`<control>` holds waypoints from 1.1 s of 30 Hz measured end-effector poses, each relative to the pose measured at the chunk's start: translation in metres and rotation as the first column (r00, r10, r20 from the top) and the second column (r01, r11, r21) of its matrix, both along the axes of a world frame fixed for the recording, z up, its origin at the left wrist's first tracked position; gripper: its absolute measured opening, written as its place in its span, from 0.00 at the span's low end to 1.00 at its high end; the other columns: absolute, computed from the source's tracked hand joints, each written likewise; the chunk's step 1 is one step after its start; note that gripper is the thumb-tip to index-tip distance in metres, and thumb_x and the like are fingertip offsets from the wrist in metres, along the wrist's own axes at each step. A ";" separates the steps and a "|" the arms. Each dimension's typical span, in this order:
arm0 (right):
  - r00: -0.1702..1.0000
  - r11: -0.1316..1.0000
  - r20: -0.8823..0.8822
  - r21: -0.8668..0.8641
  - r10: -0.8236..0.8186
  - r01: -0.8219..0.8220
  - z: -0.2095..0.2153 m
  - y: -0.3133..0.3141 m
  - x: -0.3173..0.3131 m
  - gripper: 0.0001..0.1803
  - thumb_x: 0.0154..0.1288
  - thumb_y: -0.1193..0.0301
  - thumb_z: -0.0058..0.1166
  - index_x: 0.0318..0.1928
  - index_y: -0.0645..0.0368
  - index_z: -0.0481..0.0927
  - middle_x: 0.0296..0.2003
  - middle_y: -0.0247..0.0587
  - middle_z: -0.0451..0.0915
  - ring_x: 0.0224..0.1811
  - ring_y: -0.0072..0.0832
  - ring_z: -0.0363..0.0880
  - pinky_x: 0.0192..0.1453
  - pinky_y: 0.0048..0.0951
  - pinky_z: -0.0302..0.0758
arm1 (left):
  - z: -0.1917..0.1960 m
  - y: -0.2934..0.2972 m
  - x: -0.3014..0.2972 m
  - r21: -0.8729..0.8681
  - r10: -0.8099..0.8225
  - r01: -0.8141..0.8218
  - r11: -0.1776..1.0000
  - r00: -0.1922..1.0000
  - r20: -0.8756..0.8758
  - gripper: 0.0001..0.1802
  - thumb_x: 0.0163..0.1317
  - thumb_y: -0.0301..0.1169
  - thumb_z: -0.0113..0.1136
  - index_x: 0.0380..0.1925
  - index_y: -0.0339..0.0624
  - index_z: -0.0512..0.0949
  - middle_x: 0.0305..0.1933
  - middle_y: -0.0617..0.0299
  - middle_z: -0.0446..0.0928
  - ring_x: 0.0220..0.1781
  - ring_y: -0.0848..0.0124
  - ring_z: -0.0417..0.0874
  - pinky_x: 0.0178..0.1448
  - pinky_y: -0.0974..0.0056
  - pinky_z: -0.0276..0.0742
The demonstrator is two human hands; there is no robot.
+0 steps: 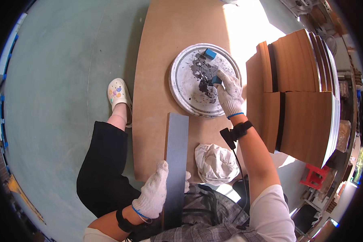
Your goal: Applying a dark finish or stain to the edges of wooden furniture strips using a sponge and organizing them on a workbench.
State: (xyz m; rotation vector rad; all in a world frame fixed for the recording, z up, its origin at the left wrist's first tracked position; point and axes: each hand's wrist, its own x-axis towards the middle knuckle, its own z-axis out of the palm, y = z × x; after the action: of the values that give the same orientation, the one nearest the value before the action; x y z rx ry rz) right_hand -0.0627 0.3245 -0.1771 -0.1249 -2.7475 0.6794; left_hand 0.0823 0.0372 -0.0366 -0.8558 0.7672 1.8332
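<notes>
My left hand (154, 193), in a white knit glove, is wrapped round a long dark grey board (177, 157) with a brown edge, its far end pointing at the lid. My gloved right hand (230, 90) pinches a small blue block (216, 80) over the dark smear on a round white lid (179, 94). Whether the block touches the lid is hard to tell. A second blue block (210, 53) rests near the lid's far rim. Dark grey paste (201, 68) is spread in patches across the lid's middle.
A crumpled white cloth (216, 163) lies on the brown tabletop (153, 92) near me. Stacked brown boards (302, 117) stand close on the right. Beyond them are a red plastic stool (314, 176) and shelving. My foot in a cream clog (119, 90) is left of the table.
</notes>
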 end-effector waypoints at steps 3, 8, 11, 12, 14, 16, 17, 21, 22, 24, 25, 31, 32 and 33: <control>0.999 0.999 0.016 0.012 0.046 -0.047 0.000 0.001 -0.005 0.23 0.50 0.79 0.55 0.50 0.52 0.79 0.43 0.45 0.79 0.51 0.42 0.73 0.58 0.38 0.69 | 0.007 -0.003 0.002 -0.023 0.005 -0.005 1.000 1.000 -0.020 0.36 0.63 0.61 0.44 0.47 0.35 0.70 0.42 0.53 0.75 0.39 0.64 0.77 0.46 0.59 0.77; 0.995 0.989 0.031 0.111 0.091 -0.094 0.007 -0.006 -0.007 0.22 0.50 0.78 0.55 0.49 0.53 0.79 0.42 0.45 0.79 0.51 0.43 0.73 0.58 0.38 0.68 | 0.013 -0.006 0.004 -0.010 0.010 -0.010 1.000 1.000 -0.017 0.36 0.61 0.62 0.47 0.46 0.35 0.70 0.41 0.53 0.75 0.39 0.65 0.77 0.46 0.61 0.76; 0.987 0.981 0.123 0.150 0.102 -0.120 0.003 -0.003 -0.008 0.24 0.50 0.78 0.53 0.52 0.53 0.77 0.48 0.42 0.78 0.55 0.44 0.70 0.62 0.41 0.65 | 0.016 -0.006 0.003 0.012 -0.027 0.028 1.000 0.999 -0.047 0.37 0.60 0.63 0.47 0.46 0.35 0.70 0.41 0.54 0.75 0.39 0.66 0.77 0.47 0.62 0.76; 0.987 0.981 0.122 0.150 0.103 -0.121 0.003 -0.002 -0.008 0.24 0.50 0.78 0.53 0.52 0.53 0.77 0.48 0.42 0.78 0.55 0.44 0.70 0.62 0.41 0.65 | 0.017 -0.003 0.003 -0.014 -0.007 0.006 1.000 0.999 -0.045 0.38 0.60 0.63 0.46 0.46 0.35 0.70 0.40 0.55 0.75 0.39 0.66 0.77 0.46 0.62 0.76; 0.978 0.972 0.167 0.174 0.128 -0.157 0.005 -0.002 -0.009 0.24 0.51 0.77 0.52 0.52 0.52 0.76 0.49 0.42 0.78 0.56 0.45 0.69 0.62 0.43 0.64 | 0.017 0.000 0.005 -0.041 0.015 -0.016 0.999 0.999 -0.041 0.38 0.61 0.64 0.45 0.45 0.35 0.70 0.39 0.56 0.75 0.38 0.67 0.76 0.46 0.62 0.76; 0.983 0.970 0.135 0.190 0.125 -0.150 0.000 0.000 -0.005 0.23 0.52 0.77 0.52 0.52 0.52 0.76 0.49 0.41 0.78 0.56 0.45 0.69 0.62 0.43 0.64 | 0.017 0.001 0.006 -0.038 0.009 -0.012 0.999 0.997 -0.075 0.37 0.61 0.63 0.45 0.45 0.35 0.70 0.38 0.56 0.75 0.37 0.67 0.76 0.46 0.63 0.75; 0.987 0.968 0.104 0.206 0.122 -0.141 -0.003 0.000 -0.004 0.23 0.52 0.77 0.52 0.52 0.51 0.76 0.49 0.41 0.78 0.56 0.45 0.69 0.62 0.43 0.64 | 0.018 0.001 0.006 -0.040 0.011 -0.014 0.999 0.997 -0.076 0.37 0.61 0.63 0.45 0.45 0.35 0.70 0.38 0.56 0.75 0.37 0.67 0.76 0.46 0.63 0.75; 0.990 0.960 0.090 0.252 0.106 -0.126 0.000 -0.003 -0.005 0.23 0.53 0.76 0.54 0.52 0.51 0.76 0.49 0.40 0.77 0.57 0.45 0.69 0.63 0.43 0.64 | 0.019 0.001 0.007 -0.058 0.009 -0.011 0.998 0.999 -0.033 0.33 0.63 0.61 0.45 0.43 0.37 0.69 0.38 0.55 0.75 0.37 0.67 0.76 0.45 0.63 0.75; 0.987 0.955 0.120 0.262 0.109 -0.138 0.000 -0.003 -0.005 0.23 0.53 0.76 0.54 0.53 0.51 0.76 0.50 0.41 0.77 0.57 0.45 0.69 0.63 0.43 0.64 | 0.018 0.000 0.008 -0.061 0.007 -0.007 0.998 1.000 0.013 0.32 0.63 0.60 0.45 0.43 0.37 0.69 0.39 0.55 0.75 0.37 0.67 0.77 0.46 0.62 0.76; 0.983 0.950 0.148 0.277 0.110 -0.148 0.004 -0.001 -0.006 0.24 0.53 0.75 0.54 0.53 0.50 0.76 0.50 0.42 0.77 0.58 0.46 0.68 0.63 0.43 0.64 | 0.018 0.000 0.008 -0.048 -0.027 0.026 0.998 1.000 -0.011 0.32 0.64 0.60 0.44 0.42 0.38 0.69 0.40 0.54 0.76 0.38 0.66 0.77 0.47 0.61 0.76; 0.990 0.961 0.122 0.258 0.069 -0.098 0.007 0.002 -0.008 0.23 0.55 0.75 0.54 0.53 0.52 0.75 0.50 0.43 0.77 0.58 0.44 0.69 0.63 0.41 0.65 | 0.018 0.001 0.009 -0.048 -0.061 0.060 0.997 0.998 -0.031 0.31 0.64 0.60 0.44 0.41 0.38 0.69 0.41 0.53 0.76 0.39 0.66 0.78 0.48 0.60 0.77; 0.923 0.208 0.348 -0.903 -0.161 0.377 0.011 0.011 0.014 0.13 0.64 0.71 0.52 0.46 0.65 0.74 0.39 0.44 0.79 0.42 0.36 0.78 0.50 0.36 0.76 | 0.008 0.003 0.004 -0.018 -0.159 0.158 0.987 0.983 -0.088 0.32 0.66 0.59 0.41 0.48 0.38 0.69 0.45 0.52 0.76 0.42 0.64 0.79 0.51 0.58 0.77; 0.919 -0.141 0.386 -0.917 -0.083 0.373 0.019 0.011 0.024 0.11 0.64 0.71 0.51 0.44 0.64 0.75 0.36 0.45 0.79 0.39 0.38 0.79 0.48 0.39 0.78 | 0.006 0.002 0.004 -0.012 -0.164 0.164 0.986 0.982 -0.095 0.32 0.66 0.59 0.41 0.48 0.38 0.69 0.45 0.52 0.76 0.42 0.64 0.79 0.51 0.58 0.77; 0.913 -0.362 0.408 -0.853 -0.011 0.377 0.030 0.010 0.034 0.09 0.65 0.71 0.49 0.41 0.63 0.75 0.33 0.45 0.78 0.35 0.39 0.79 0.45 0.42 0.79 | 0.004 0.002 0.004 0.020 -0.187 0.192 0.981 0.972 -0.141 0.33 0.66 0.59 0.40 0.49 0.37 0.68 0.45 0.52 0.76 0.42 0.64 0.79 0.51 0.58 0.77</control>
State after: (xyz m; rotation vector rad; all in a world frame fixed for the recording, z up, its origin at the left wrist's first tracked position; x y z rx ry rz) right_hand -0.0285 0.3341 -0.1476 -1.0887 -1.1092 2.7701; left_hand 0.0861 0.0397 -0.0326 -0.6154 0.8723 1.7422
